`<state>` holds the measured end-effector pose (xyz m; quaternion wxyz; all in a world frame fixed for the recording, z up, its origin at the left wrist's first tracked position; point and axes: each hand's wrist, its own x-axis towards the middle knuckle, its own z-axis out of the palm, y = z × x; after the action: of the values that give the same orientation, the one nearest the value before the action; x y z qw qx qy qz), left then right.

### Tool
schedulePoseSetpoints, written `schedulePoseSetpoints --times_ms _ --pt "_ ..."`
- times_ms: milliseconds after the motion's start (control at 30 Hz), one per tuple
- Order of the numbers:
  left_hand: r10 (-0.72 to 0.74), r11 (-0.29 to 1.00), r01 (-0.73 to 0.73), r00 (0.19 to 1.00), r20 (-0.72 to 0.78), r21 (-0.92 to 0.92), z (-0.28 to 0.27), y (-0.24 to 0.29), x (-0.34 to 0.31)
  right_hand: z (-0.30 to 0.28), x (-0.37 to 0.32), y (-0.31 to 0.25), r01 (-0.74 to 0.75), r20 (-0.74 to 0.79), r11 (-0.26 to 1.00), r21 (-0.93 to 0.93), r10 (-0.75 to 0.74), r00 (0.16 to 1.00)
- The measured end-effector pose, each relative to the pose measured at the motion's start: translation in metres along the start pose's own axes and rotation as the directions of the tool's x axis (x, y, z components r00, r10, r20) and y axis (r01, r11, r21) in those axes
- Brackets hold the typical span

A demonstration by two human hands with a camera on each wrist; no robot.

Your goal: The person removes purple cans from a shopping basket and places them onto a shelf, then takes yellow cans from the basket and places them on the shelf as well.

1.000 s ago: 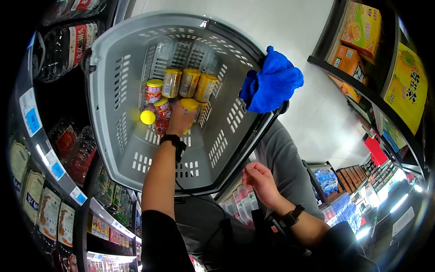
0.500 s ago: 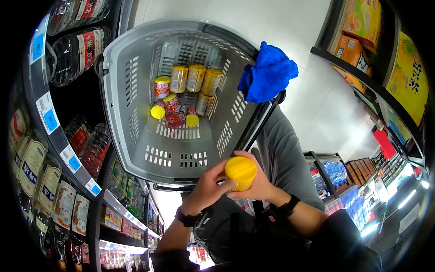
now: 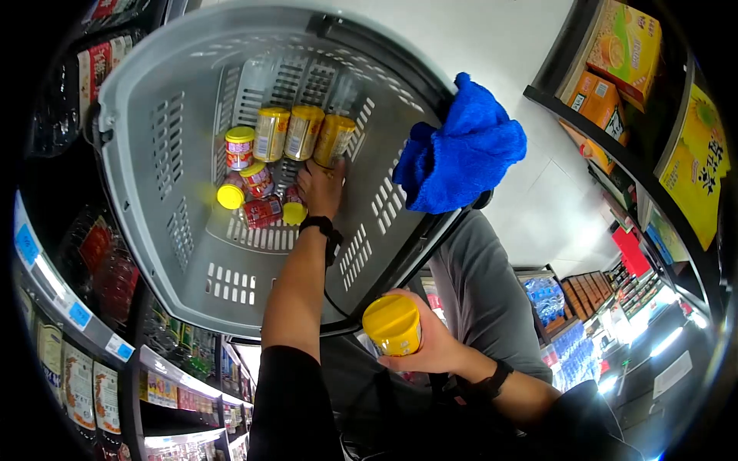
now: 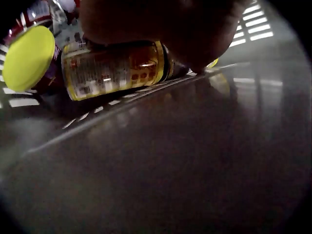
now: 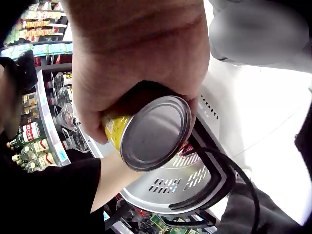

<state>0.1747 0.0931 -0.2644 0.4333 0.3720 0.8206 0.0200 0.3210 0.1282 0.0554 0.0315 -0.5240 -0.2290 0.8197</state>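
Inside a grey shopping basket, my left hand reaches down beside gold cans and small red jars with yellow lids. In the left wrist view, that hand lies over a gold can resting on its side; its fingertips are hidden, and I cannot tell whether they hold it. A yellow-lidded jar is beside that can. Near my lap, outside the basket, my right hand grips a yellow can with a plastic lid. The can's bare metal base shows in the right wrist view.
A blue cloth hangs over the basket's right edge. Shelves of bottles with price tags stand close on the left. To the right is another shelf with packaged boxes. A black cable runs by the basket.
First my left hand was among the cans, then both hands held the yellow can near my lap. Now the right hand alone holds it, and my left hand is back in the basket.
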Motion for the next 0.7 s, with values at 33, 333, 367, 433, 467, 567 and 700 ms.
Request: schedulePoseSetpoints --times_ms 33,333,367,433,467,567,700 --pt "-0.012 1.0 0.012 1.0 -0.018 -0.015 0.0 0.002 0.002 -0.002 0.0 -0.001 -0.031 0.027 1.0 0.001 0.031 0.999" --pt "-0.091 0.935 0.157 0.972 0.215 -0.316 -0.016 -0.004 0.03 -0.003 0.002 -0.002 -0.072 0.041 0.997 -0.026 0.073 0.996" --pt "-0.063 0.922 0.149 0.969 0.24 -0.358 -0.013 -0.011 0.033 -0.002 0.002 -0.003 -0.083 0.029 0.997 -0.005 0.083 0.996" --pt "-0.031 0.907 0.131 0.969 0.247 -0.401 -0.018 -0.01 0.033 0.001 0.002 -0.005 -0.083 0.027 0.996 -0.01 0.084 0.996" --pt "-0.001 0.889 0.118 0.967 0.256 -0.442 -0.019 -0.01 0.034 0.002 0.003 -0.006 -0.09 0.024 0.996 -0.014 0.09 0.996" --pt "0.016 0.794 0.127 0.973 0.23 -0.594 -0.008 -0.021 0.033 0.003 0.004 -0.004 -0.085 0.023 0.996 -0.005 0.085 0.996" --pt "0.06 0.79 0.149 0.947 0.316 -0.595 -0.024 -0.008 0.031 0.006 0.004 -0.003 -0.095 0.015 0.995 -0.019 0.095 0.995"
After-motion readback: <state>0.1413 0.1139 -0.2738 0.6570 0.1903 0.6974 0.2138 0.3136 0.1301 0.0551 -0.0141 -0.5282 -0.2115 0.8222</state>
